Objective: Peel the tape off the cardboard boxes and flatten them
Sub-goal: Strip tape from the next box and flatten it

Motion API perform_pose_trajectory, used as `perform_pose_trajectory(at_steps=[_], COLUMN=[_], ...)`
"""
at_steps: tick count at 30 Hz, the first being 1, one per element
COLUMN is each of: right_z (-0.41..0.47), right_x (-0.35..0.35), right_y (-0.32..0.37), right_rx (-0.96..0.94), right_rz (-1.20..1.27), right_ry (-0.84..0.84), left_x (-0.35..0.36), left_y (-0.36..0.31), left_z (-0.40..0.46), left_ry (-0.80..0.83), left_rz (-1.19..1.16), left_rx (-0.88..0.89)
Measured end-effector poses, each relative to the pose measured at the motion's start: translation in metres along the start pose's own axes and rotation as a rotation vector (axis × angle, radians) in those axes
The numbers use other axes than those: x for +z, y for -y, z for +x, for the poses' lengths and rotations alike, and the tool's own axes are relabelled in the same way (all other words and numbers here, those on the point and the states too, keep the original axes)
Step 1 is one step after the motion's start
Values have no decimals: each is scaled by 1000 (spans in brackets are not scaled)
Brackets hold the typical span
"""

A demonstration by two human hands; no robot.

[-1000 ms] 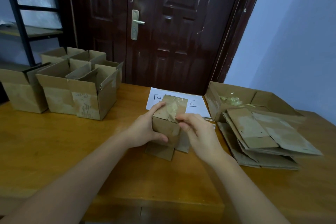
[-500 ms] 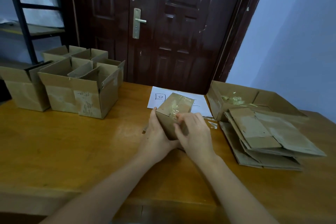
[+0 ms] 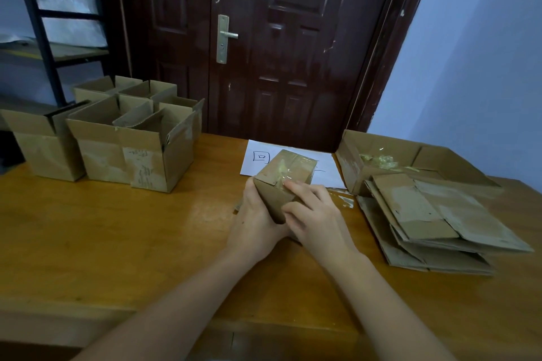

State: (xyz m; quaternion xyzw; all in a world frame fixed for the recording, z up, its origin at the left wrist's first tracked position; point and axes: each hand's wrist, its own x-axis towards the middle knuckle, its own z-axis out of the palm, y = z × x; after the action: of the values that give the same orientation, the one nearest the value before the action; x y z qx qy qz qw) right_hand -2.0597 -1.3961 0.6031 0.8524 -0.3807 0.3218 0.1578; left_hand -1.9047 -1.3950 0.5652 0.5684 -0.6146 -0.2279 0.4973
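At the middle of the tabletop [image 3: 117, 243], a small taped box [image 3: 286, 177] sits tilted between both hands, left hand [image 3: 255, 228] gripping its side, right hand [image 3: 315, 221] fingers curled onto its tape [image 3: 283, 171].

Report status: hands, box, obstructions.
Left hand grips taped box; right hand fingers picking at tape. Box unflattened. Nothing obstructing.
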Motion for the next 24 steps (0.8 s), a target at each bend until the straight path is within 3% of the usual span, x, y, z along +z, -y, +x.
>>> perform_pose_trajectory(at_steps=[8,11,15,24], right_z=[23,17,3,4], right_x=[-28,-30,-12,6], right_y=[4,1,-2,9], right_rx=[305,191,-35,10], right_rz=[228,273,83,-15], right_ry=[-1,78,76,-17], left_x=[-3,-7,-7,-6], left_y=[4,4,6,6], left_z=[8,9,8,7], left_ry=[52,70,60,57], left_rz=[5,9,-26,-30], left_rx=[-17,-17,1,10])
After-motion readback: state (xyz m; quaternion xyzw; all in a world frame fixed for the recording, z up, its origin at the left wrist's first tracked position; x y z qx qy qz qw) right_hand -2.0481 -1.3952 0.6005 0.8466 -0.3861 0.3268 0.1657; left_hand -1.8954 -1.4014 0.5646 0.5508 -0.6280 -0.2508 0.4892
